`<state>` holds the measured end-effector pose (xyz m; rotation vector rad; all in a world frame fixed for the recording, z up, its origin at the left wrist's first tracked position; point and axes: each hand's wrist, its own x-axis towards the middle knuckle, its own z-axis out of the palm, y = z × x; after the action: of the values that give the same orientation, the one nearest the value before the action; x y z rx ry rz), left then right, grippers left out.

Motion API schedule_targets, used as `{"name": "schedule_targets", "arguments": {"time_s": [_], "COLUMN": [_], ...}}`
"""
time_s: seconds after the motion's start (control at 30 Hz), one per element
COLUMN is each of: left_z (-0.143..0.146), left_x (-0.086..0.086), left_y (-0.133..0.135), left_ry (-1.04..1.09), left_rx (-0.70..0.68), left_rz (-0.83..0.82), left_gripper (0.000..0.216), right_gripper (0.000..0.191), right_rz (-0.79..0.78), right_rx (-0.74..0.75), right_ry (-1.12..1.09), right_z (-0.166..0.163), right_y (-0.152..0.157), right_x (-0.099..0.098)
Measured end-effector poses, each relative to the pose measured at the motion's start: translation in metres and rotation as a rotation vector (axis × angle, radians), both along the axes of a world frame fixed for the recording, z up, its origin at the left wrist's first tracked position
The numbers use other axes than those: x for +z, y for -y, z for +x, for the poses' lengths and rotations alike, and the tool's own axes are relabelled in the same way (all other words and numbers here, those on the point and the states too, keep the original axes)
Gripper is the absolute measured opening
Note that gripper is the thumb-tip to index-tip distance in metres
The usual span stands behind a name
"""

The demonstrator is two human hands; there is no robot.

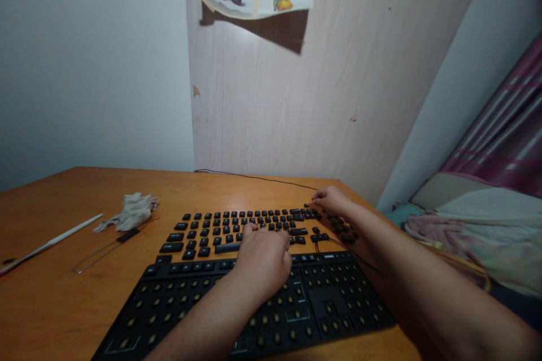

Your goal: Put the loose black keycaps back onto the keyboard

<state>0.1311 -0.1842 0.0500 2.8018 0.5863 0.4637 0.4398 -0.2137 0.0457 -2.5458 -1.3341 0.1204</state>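
Note:
A black keyboard base [313, 293], stripped of most of its keys, lies along the front of the desk. Behind it, loose black keycaps [228, 223] are set out in rows on the wood, with a long spacebar [227, 247] nearest the base. My left hand [263, 256] is over the base's back edge and the nearer keycaps, fingers curled and their tips mostly hidden. Farther right, my right hand [332, 200] has its fingers pinched together above the far end of the rows, beside a small keycap [306, 205]. Whatever either hand may hold is hidden.
A crumpled whitish cloth [135, 212], a wire keycap puller [127, 236] and a white stick-like brush [63, 240] lie at the left. A thin cable [254, 177] runs along the desk's back edge by the wall. Bedding [461, 225] is beyond the desk at right.

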Motion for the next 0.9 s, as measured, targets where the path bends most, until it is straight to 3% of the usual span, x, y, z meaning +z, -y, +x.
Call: {"name": "schedule_targets", "arguments": {"time_s": [0.37,0.9], "left_z": [0.001,0.001], "left_x": [-0.005,-0.005], "left_y": [-0.001,0.000], "left_ry": [0.024,0.026], "left_rx": [0.008,0.012], "left_rz": [0.010,0.026], "left_gripper": [0.020,0.020], "right_gripper": [0.030,0.030], "right_rz": [-0.215,-0.224], "right_rx": [0.014,-0.001], "right_ry": [0.057,0.078], "right_z": [-0.001,-0.004], "right_y": [-0.025,-0.028], "right_x": [-0.007,-0.011]}}
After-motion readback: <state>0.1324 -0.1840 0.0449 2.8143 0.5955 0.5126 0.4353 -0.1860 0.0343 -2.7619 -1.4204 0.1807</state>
